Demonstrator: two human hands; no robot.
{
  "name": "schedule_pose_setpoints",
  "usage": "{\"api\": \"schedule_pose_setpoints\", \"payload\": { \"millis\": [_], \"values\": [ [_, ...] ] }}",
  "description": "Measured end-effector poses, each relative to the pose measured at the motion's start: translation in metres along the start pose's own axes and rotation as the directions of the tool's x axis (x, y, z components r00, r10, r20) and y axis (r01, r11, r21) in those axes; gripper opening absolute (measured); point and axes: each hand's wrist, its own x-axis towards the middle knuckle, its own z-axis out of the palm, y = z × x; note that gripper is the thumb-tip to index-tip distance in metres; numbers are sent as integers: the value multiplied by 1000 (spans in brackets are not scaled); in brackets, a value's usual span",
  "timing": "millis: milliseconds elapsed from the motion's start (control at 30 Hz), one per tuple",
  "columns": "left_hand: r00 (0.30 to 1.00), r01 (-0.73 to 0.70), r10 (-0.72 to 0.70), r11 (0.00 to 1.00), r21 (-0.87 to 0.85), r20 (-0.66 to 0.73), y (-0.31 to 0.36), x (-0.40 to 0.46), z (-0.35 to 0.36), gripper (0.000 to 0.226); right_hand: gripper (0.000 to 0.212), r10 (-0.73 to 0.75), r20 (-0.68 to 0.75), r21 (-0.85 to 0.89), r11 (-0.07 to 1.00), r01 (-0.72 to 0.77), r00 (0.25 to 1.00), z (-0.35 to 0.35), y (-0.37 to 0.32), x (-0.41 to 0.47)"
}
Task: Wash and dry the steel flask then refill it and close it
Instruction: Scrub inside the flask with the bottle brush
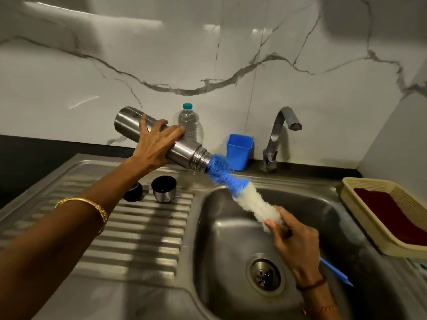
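My left hand (154,144) grips the steel flask (184,150) around its body and holds it nearly level, mouth tilted down to the right over the sink's edge. A blue and white bottle brush (245,195) has its blue tip in the flask's threaded mouth. My right hand (292,241) grips the brush where the white bristles meet the blue handle, above the sink basin (231,262). A few drops of water fall from the mouth. The flask's steel cup (163,189) stands open side up and its black stopper (134,192) lies on the ribbed drainboard.
A clear plastic water bottle (189,122) with a teal cap stands against the marble wall. A blue plastic cup (239,151) sits beside the tap (280,137). A beige basket (369,218) holding a dark red cloth rests at the sink's right.
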Motion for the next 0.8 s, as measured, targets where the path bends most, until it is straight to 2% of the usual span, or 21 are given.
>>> {"api": "schedule_pose_setpoints", "payload": {
  "millis": [67,100,200,300,333,367,433,500,533,600,700,800],
  "values": [
    [997,-82,82,997,-4,-1,0,-4,1,99,65,27,23,81,996,-29,999,0,5,-16],
    [993,-115,115,993,1,-14,0,-6,1,99,64,16,33,105,994,-19,999,-1,7,-19],
    [979,-202,201,979,-5,-36,3,-7,-3,97,44,8,70,156,988,-19,997,-9,6,-13],
    [924,-381,382,922,72,-11,17,-6,-3,93,36,11,183,124,992,-34,983,-6,1,-10],
    [911,-409,412,908,95,-15,22,-5,-2,93,27,64,186,152,984,-93,981,-3,-3,-11],
    [920,-387,391,917,93,-29,27,-5,-2,94,14,133,184,267,947,-180,974,0,-6,-11],
    [961,-269,269,963,9,-59,38,-2,-3,96,18,283,219,524,773,-357,934,1,-19,-5],
    [967,-251,250,968,-18,-56,47,2,-4,96,18,341,297,544,707,-452,892,-6,-27,8],
    [956,-283,283,959,9,-76,49,5,-6,97,17,355,367,525,685,-506,860,-6,-28,13],
    [931,-338,342,940,52,-130,52,12,-15,96,17,416,520,521,538,-663,746,-10,-33,20],
    [914,-378,385,923,77,-131,51,18,-23,94,18,501,697,417,297,-859,512,-11,-36,29],
    [914,-372,379,925,73,-145,53,14,-23,93,20,430,852,285,97,-954,299,-9,-29,39]
  ]
}}
